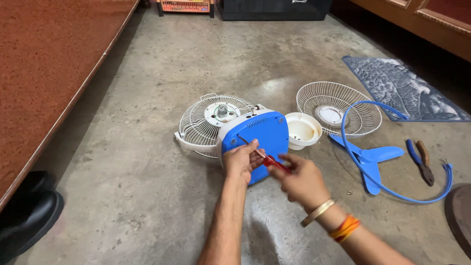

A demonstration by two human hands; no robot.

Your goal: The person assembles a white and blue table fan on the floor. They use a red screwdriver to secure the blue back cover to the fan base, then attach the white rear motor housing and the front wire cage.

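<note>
Concrete floor [147,162] — screwdriver [267,159] between both grips, tip on blue fan base [265,130].

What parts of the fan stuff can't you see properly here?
All in the head view:
- Screwdriver tip: too small to tell if it sits in a screw on the blue fan housing.
- Housing's lower part: hidden by the left hand and right hand.
- Small bits on the floor near the blue fan blade: too tiny to identify.
- Black shoes: cut off by the left edge.

Glossy plastic fan housing [260,135], rough concrete floor [162,73]
</note>
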